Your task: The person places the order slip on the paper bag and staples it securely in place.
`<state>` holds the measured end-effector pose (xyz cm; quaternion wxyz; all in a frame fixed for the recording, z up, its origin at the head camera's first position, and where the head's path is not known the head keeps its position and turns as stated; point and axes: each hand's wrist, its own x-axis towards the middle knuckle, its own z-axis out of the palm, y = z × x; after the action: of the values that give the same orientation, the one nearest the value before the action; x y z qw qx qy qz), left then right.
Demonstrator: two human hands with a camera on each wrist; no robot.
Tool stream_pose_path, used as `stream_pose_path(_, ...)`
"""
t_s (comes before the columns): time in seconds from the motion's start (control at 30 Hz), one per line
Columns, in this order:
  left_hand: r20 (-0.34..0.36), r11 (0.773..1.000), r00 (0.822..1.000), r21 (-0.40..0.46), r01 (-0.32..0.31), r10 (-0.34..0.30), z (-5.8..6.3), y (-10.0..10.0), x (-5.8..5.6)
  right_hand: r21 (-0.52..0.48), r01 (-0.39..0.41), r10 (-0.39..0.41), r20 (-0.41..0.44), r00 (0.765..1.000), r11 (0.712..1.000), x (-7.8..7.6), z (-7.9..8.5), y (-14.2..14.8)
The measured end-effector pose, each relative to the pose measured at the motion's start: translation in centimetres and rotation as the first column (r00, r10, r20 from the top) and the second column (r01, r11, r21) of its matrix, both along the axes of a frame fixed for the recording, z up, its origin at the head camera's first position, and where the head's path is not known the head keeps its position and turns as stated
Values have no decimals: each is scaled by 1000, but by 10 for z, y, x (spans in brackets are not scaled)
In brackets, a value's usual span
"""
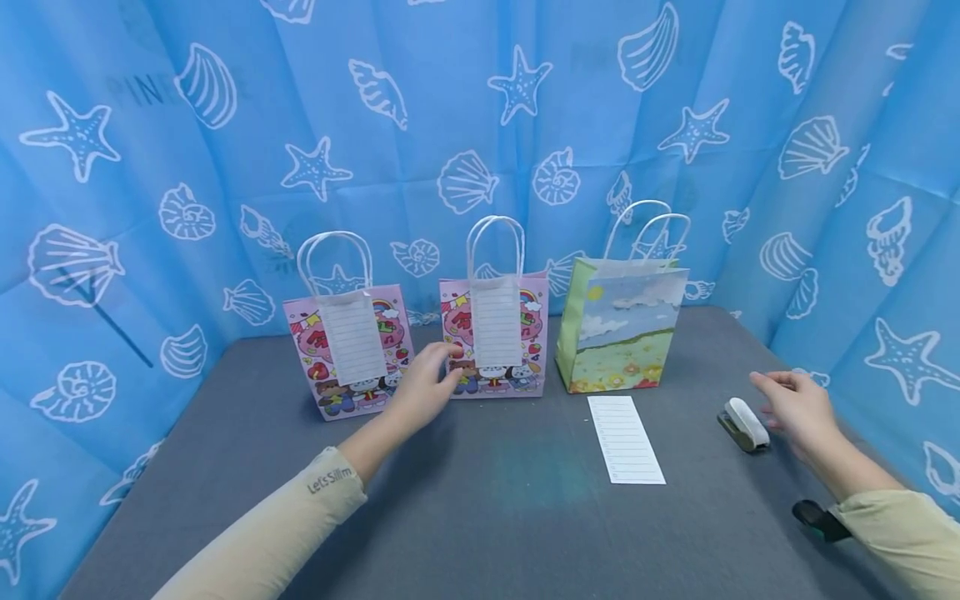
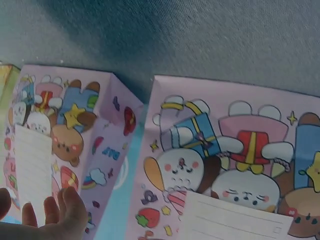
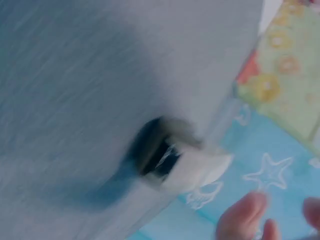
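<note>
My left hand (image 1: 426, 385) is in front of the left edge of the middle pink gift bag (image 1: 535, 333), its fingers apart and holding nothing. A lined paper slip (image 1: 497, 323) hangs down the front of that bag. The left pink gift bag (image 1: 303, 342), beside my forearm, carries a similar slip (image 1: 352, 337). On the right, my right hand (image 1: 804, 414) is beside a white and dark stapler (image 1: 744, 425), with its fingers loosely bent. The right wrist view shows a gap between the blurred stapler (image 3: 192, 167) and the fingertips (image 3: 247, 210).
A green gift bag (image 1: 626, 333) with a meadow picture stands upright to the right of the pink ones. Before it, a loose lined slip (image 1: 626, 439) lies flat on the grey table (image 1: 480, 533). Behind the bags hangs a blue seashell curtain (image 1: 450, 125).
</note>
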<state>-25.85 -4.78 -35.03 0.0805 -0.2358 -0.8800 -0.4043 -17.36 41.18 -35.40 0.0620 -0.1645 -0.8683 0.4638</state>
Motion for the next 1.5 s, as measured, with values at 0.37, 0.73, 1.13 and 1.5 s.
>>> stream_pose_path(0.37, 193, 981, 969, -79, 175, -157, -19, 23, 8, -338, -322, 303, -110, 947, 884, -13, -5, -23)
stream_pose_path(0.73, 329, 942, 918, -172, 290, -223, -32, 55, 12, -305, -418, 441, 7, 897, 856, -24, -23, -35)
stream_pose_path(1.13, 459, 888, 843, -211, 409, -280, -38, 85, 16, -259, -502, 545, 131, 828, 825, -34, -31, -50)
stream_pose_path(1.5, 533, 876, 804, -217, 432, -265, -34, 111, 13, -175, -512, 540, 212, 815, 841, -44, -33, -58)
